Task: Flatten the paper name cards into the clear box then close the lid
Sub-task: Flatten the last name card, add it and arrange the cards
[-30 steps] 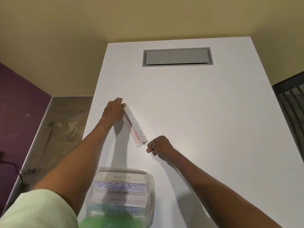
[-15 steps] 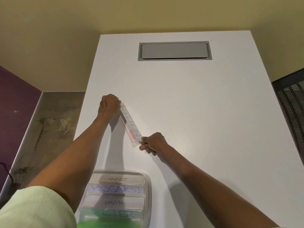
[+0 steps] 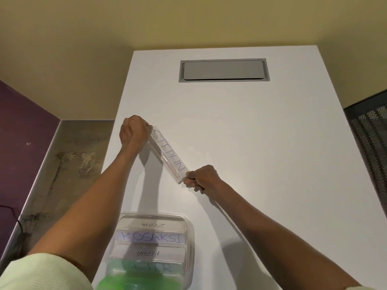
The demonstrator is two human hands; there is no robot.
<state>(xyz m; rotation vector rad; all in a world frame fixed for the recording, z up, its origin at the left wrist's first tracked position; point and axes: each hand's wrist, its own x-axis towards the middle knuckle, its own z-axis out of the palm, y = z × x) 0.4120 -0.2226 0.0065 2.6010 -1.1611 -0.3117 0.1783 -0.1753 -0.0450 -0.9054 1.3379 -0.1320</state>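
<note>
Compared with half a second earlier, the long white paper name card lettered STEPHN (image 3: 170, 156) is turned so its lettered face shows, and the right hand (image 3: 201, 178) now pinches its near end. The left hand (image 3: 134, 130) grips the far end with curled fingers. Holding both ends keeps the folded strip taut, probably so it can be pressed flat. Nearer the body than both hands, the clear plastic box (image 3: 188, 231) sits on the white worktop (image 3: 272, 164), lid apparently off, with cards already flat inside.
</note>
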